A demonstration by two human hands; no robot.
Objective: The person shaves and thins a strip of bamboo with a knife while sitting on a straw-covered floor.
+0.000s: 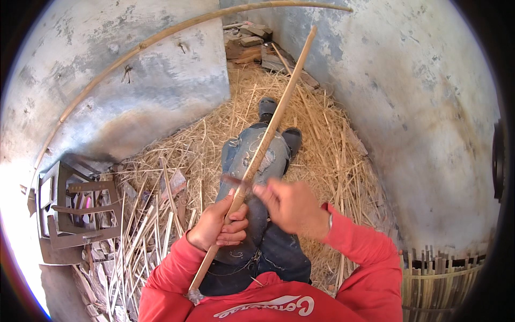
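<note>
A long, pale split bamboo pole (pixel 276 115) slants across my lap, its lower end by my waist and its far end up toward the corner. My left hand (pixel 221 225) is wrapped around its lower part. Just above that grip, a dark, narrow knife (pixel 235 181) lies crosswise against the bamboo. My right hand (pixel 295 206) is closed at the knife's right end; slight blur and the fingers hide its handle. Beneath the pole are my outstretched legs in worn blue trousers, with bits of shaving on them.
Straw-like shavings (pixel 198 139) cover the floor, with loose bamboo strips (pixel 134 236) at left. A dark wooden frame (pixel 86 209) stands at far left. A long curved bamboo pole (pixel 142 45) arcs before the left wall. Bricks (pixel 252 40) fill the far corner; a woven basket (pixel 440 282) sits lower right.
</note>
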